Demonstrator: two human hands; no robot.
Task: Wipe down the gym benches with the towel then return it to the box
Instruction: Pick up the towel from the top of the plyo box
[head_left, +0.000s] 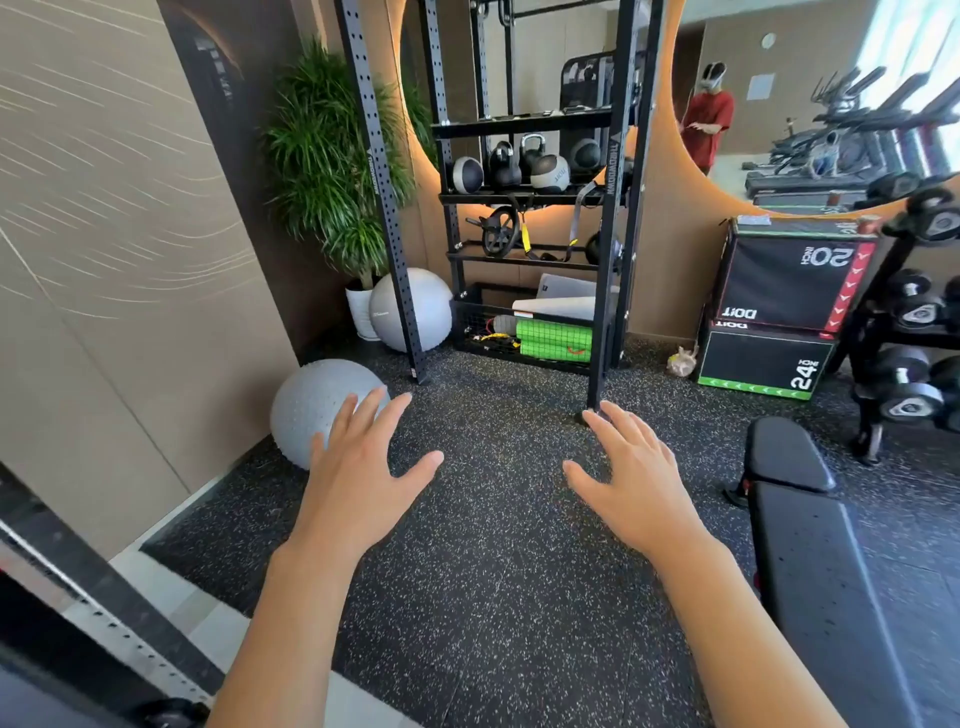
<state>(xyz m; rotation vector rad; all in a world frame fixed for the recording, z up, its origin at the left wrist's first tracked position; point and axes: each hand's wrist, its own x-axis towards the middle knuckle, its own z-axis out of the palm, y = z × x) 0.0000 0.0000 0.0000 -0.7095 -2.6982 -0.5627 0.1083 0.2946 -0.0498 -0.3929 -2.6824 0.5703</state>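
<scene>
Bare, both hands, left (358, 467) and right (631, 475), hover spread and empty over the speckled rubber floor (493, 571). No towel shows; the black padded gym bench (810, 545) waits at right, seemingly unwiped.

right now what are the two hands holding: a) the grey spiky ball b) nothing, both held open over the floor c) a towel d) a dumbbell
b: the left hand and right hand both show spread, straight fingers over the speckled floor, with no towel in either.
</scene>
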